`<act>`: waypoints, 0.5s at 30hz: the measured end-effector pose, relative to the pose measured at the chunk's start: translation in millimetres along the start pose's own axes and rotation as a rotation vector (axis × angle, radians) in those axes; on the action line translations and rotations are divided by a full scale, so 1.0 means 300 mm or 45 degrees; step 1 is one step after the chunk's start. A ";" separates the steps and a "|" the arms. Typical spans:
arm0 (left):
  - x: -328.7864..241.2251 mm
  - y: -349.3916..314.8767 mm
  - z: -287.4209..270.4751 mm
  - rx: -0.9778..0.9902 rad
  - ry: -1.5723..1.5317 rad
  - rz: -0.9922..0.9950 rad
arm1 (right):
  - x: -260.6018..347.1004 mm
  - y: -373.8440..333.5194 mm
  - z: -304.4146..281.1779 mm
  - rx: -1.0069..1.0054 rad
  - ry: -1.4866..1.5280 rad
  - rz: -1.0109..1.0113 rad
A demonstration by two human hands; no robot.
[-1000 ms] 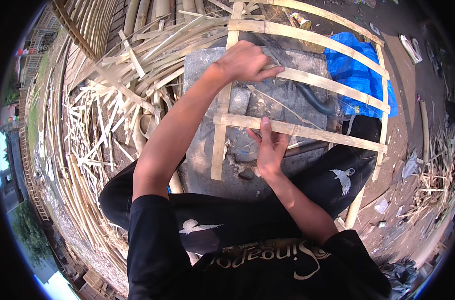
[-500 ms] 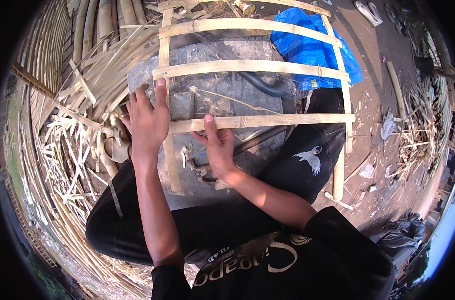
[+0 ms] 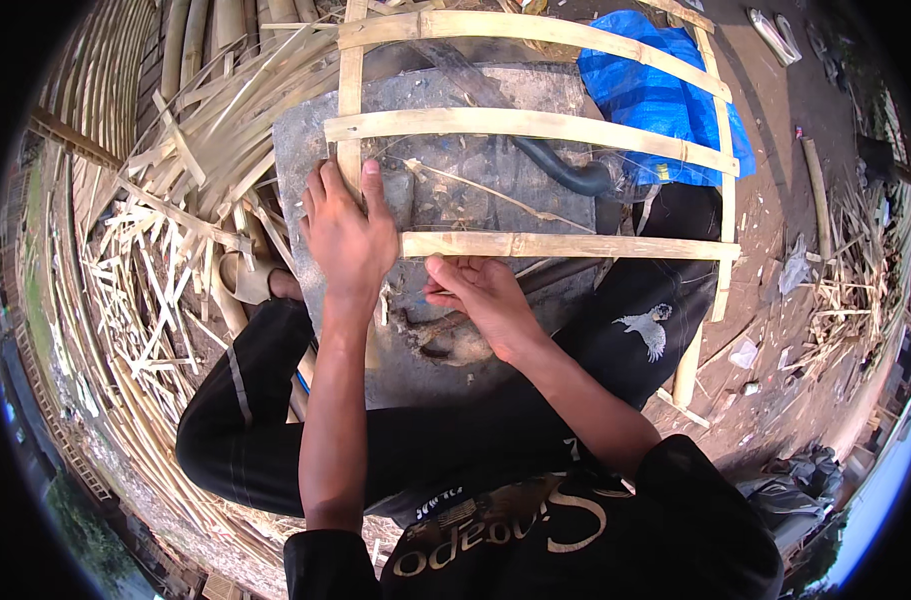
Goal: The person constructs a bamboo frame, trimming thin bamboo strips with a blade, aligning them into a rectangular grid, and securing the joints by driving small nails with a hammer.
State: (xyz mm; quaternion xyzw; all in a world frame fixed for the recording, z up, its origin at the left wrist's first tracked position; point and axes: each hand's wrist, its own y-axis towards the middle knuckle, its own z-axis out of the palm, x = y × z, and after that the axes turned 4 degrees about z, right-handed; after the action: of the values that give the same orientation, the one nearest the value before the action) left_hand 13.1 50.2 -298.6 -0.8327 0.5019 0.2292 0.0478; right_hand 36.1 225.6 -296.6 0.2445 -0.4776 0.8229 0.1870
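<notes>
A ladder-like frame of pale split-bamboo slats lies across my lap. My left hand (image 3: 353,232) is closed round its left side strip (image 3: 350,90), with the thumb on the right and the fingers on the left. The joint with the nearest crosspiece (image 3: 565,246) is hidden under that hand. Just below this crosspiece, near its left end, my right hand (image 3: 483,300) has its fingers curled together. Whether a small thing is pinched in them cannot be seen. Farther off, another crosspiece (image 3: 515,124) spans the frame to the right side strip (image 3: 727,200).
Under the frame is a worn grey slab (image 3: 315,130), with a dark curved tube (image 3: 565,178) on it. A blue sheet (image 3: 645,120) lies at the far right. Bamboo scraps (image 3: 140,310) and long poles (image 3: 190,45) crowd the left; more splinters (image 3: 845,310) lie right.
My right hand has come off the nearest crosspiece and now sits below it, fingers curled. My left hand has slid nearer along the side strip and now covers the joint. The view has shifted slightly.
</notes>
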 end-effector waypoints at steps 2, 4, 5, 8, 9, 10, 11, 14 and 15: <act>-0.002 -0.002 0.001 0.004 0.016 -0.009 | 0.016 -0.078 -0.075 0.220 -0.257 0.179; -0.021 0.012 -0.012 0.056 0.013 -0.043 | 0.054 -0.158 -0.139 0.176 -0.850 0.031; -0.025 0.008 -0.017 0.078 0.028 -0.065 | 0.054 -0.187 -0.167 0.163 -1.140 -0.038; -0.023 0.011 -0.025 0.089 0.023 -0.094 | 0.045 -0.170 -0.230 -0.263 -1.504 -0.394; -0.017 0.011 -0.021 0.074 0.029 -0.091 | 0.045 -0.148 -0.246 -0.346 -1.564 -0.480; -0.017 0.011 -0.011 0.064 0.029 -0.079 | 0.047 -0.124 -0.265 -0.441 -1.619 -0.566; -0.016 0.015 -0.010 0.070 0.012 -0.090 | 0.057 -0.106 -0.272 -0.507 -1.690 -0.530; -0.003 0.014 0.002 0.003 0.001 -0.058 | 0.073 -0.037 -0.331 -0.703 -1.867 -0.912; 0.004 0.010 0.000 0.017 0.022 -0.067 | 0.077 -0.027 -0.351 -0.771 -1.953 -0.892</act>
State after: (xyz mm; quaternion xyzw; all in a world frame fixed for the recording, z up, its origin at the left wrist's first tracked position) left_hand 11.1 47.6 -298.6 -0.8473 0.4816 0.2171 0.0549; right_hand -1.8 323.5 -322.0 0.7992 -0.5659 0.1678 0.1134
